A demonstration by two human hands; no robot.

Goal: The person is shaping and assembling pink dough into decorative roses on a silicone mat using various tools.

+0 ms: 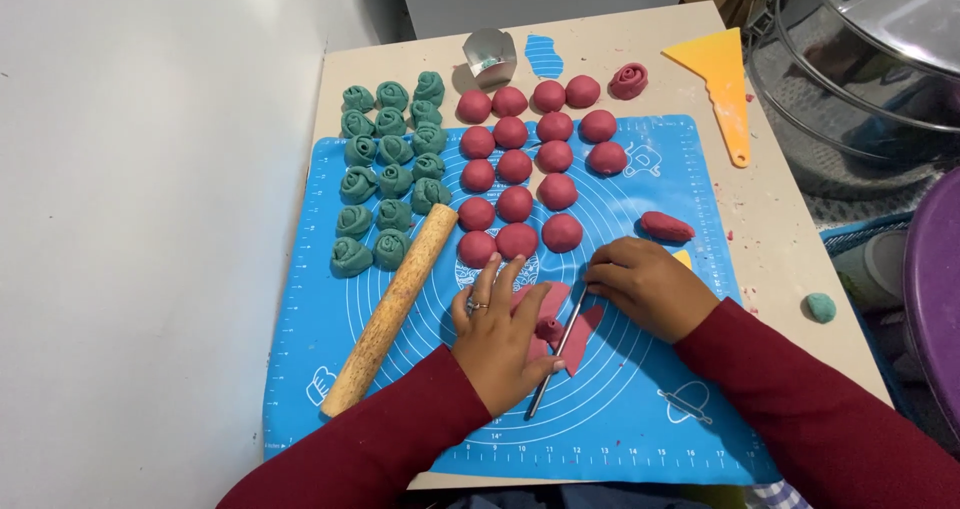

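My left hand [500, 334], with a ring on one finger, lies flat on a thin sheet of pink dough [580, 327] on the blue silicone mat [620, 419]. A small rolled pink dough piece [548, 328] sits by its fingertips. A thin metal rod [556, 357] lies diagonally across the dough, under my left thumb. My right hand [645, 284] is curled with its fingertips at the rod's upper end and the dough edge. Both sleeves are dark red.
Several pink dough balls [515, 204] and several green dough roses [392, 181] fill the mat's far half. A wooden rolling pin [392, 307] lies to the left. A pink log [666, 227], pink rose [628, 80], yellow scraper [722, 84], metal cutter [488, 57] and steel pot [860, 79] stand around.
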